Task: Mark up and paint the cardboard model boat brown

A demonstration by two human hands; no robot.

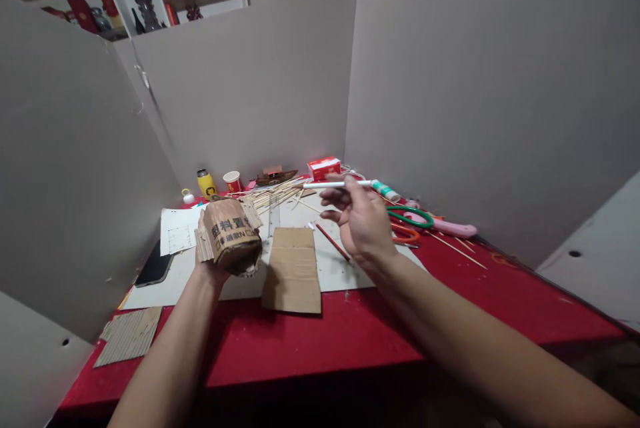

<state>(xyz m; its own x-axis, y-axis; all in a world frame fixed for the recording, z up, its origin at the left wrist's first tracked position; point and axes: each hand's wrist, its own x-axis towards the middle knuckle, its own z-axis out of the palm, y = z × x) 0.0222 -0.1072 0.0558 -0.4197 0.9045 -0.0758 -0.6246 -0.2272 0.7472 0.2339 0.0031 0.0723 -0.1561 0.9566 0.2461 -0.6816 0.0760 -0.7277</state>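
Observation:
My left hand is closed around the underside of a hollow cardboard model, with printed characters on its curved side and corrugated strips at its edges. Most of those fingers are hidden behind it. Raised to the right, my right hand pinches a slim white stick, pointing left. A green-and-white cylinder lines up with the stick's right end; I cannot tell if they are joined. Between the hands, a flat cardboard piece lies on a white board. A dark red pencil-like stick rests near my right wrist.
Thin wooden sticks, a yellow bottle, a paper cup and a red box stand or lie toward the back. Green-handled scissors are at right. A phone and corrugated cardboard lie left. Grey panels enclose the red-covered table.

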